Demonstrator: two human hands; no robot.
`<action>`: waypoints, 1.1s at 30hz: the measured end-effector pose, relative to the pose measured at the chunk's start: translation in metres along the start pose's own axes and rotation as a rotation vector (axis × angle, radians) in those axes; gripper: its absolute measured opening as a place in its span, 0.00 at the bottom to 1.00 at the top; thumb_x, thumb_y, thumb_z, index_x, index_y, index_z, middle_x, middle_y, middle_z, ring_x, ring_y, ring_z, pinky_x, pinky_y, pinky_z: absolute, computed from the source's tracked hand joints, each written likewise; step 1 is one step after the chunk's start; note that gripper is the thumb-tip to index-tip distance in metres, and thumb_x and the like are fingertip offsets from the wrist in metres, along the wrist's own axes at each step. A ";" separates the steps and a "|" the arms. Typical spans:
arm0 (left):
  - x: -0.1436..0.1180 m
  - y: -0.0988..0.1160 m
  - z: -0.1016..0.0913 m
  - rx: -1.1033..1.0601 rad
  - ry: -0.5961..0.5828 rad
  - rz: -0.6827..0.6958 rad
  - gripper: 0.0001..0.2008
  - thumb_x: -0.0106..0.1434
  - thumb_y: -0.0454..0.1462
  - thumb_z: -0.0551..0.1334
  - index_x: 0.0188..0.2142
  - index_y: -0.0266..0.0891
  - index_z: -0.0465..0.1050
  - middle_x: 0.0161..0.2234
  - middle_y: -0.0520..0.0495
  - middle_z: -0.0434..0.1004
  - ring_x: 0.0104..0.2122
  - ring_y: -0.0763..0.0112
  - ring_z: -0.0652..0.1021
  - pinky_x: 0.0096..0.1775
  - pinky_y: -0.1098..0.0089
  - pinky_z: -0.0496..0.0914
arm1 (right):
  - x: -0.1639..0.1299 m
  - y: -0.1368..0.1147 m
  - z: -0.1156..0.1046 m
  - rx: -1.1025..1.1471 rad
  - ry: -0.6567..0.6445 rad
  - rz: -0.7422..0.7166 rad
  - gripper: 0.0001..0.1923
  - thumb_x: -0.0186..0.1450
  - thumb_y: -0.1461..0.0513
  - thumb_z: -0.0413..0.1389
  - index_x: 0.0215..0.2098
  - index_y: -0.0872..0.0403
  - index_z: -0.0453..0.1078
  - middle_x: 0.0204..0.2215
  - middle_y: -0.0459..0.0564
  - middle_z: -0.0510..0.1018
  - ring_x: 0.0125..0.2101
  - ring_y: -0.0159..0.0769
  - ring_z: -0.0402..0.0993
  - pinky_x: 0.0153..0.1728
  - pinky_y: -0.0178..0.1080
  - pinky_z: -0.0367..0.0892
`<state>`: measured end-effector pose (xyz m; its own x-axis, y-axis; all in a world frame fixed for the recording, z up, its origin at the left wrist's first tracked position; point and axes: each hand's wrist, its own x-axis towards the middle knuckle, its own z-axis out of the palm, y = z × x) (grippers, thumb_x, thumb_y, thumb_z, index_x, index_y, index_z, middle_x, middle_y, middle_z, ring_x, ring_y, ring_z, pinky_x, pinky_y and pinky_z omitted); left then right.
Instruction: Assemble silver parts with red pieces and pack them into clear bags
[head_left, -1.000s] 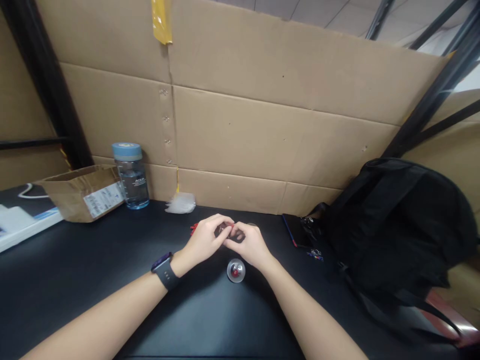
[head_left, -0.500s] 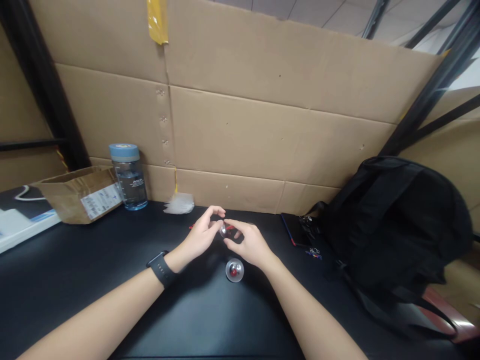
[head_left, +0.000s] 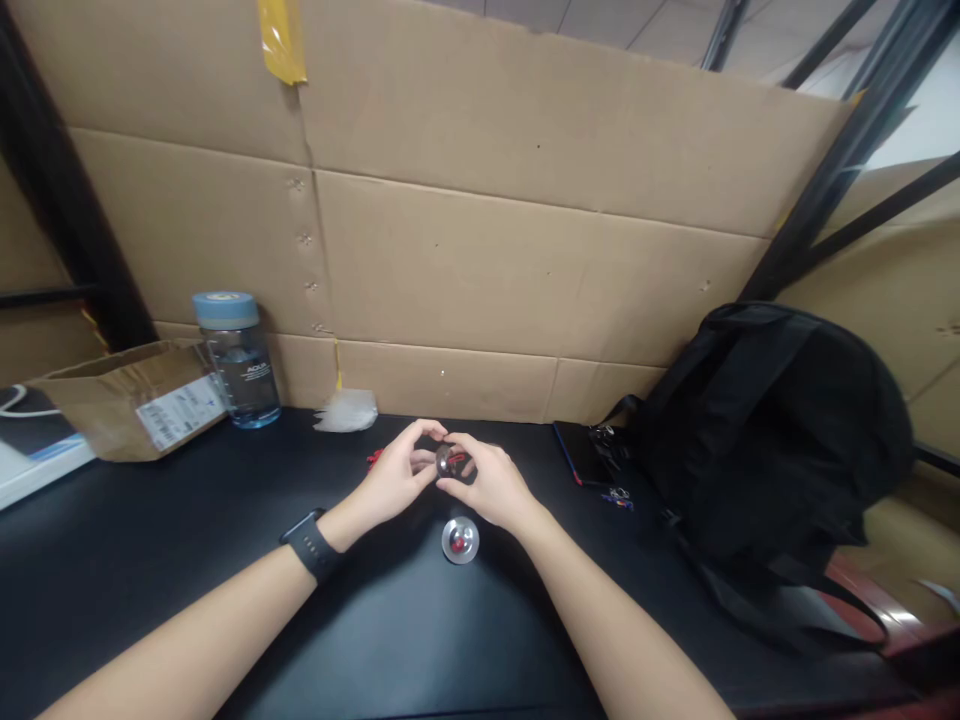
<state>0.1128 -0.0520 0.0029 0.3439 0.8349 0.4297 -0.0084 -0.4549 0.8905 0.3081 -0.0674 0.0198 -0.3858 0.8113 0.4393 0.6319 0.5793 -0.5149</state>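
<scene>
Pinching small clear capsule (head_left: 448, 460) between left hand (head_left: 397, 478) and right hand (head_left: 491, 487), fingers curled. Second capsule (head_left: 460, 540), red piece inside, placed near on table (head_left: 187, 560). Water bottle (head_left: 236, 358) seen far left.

free: bare black table (head_left: 150, 560) at lower left and lower centre; open | blocked: cardboard wall (head_left: 525, 250) across the back; backpack (head_left: 772, 450) at right; bottle (head_left: 236, 360) and paper bag (head_left: 120, 395) at left; small round disc (head_left: 460, 540) at centre
</scene>
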 end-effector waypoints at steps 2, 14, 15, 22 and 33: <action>-0.001 0.001 0.001 0.002 0.026 -0.011 0.19 0.61 0.33 0.65 0.50 0.43 0.64 0.50 0.46 0.67 0.42 0.67 0.82 0.47 0.63 0.76 | 0.000 0.001 0.002 0.006 -0.004 -0.031 0.31 0.58 0.59 0.68 0.59 0.43 0.67 0.45 0.46 0.81 0.31 0.33 0.77 0.40 0.38 0.69; -0.002 0.004 0.002 0.125 0.042 0.028 0.17 0.63 0.35 0.65 0.50 0.42 0.64 0.52 0.44 0.68 0.40 0.70 0.81 0.44 0.66 0.77 | 0.000 -0.001 0.007 0.010 0.049 -0.103 0.15 0.60 0.59 0.66 0.45 0.49 0.73 0.38 0.45 0.81 0.35 0.35 0.75 0.42 0.37 0.67; -0.002 0.005 0.001 0.136 0.041 0.031 0.17 0.63 0.35 0.65 0.50 0.42 0.64 0.52 0.44 0.68 0.40 0.70 0.81 0.44 0.66 0.77 | 0.000 -0.001 0.007 0.009 0.045 -0.099 0.15 0.60 0.59 0.66 0.45 0.49 0.73 0.38 0.45 0.81 0.35 0.35 0.75 0.42 0.38 0.67; -0.001 0.010 -0.003 0.165 0.047 0.048 0.16 0.64 0.36 0.64 0.49 0.42 0.65 0.51 0.44 0.67 0.38 0.70 0.82 0.40 0.68 0.78 | 0.000 -0.006 0.002 0.004 0.033 -0.052 0.13 0.61 0.56 0.65 0.44 0.48 0.75 0.37 0.46 0.82 0.36 0.37 0.78 0.42 0.38 0.69; 0.004 0.011 -0.018 0.224 0.069 0.046 0.11 0.65 0.37 0.63 0.46 0.40 0.68 0.46 0.45 0.73 0.38 0.66 0.83 0.41 0.66 0.77 | 0.001 -0.004 0.000 -0.007 0.029 -0.046 0.11 0.60 0.55 0.68 0.39 0.47 0.78 0.36 0.44 0.83 0.36 0.36 0.77 0.41 0.36 0.68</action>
<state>0.0971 -0.0478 0.0168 0.2832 0.8272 0.4854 0.1885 -0.5443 0.8175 0.3050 -0.0688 0.0219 -0.3947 0.7814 0.4834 0.6189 0.6149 -0.4887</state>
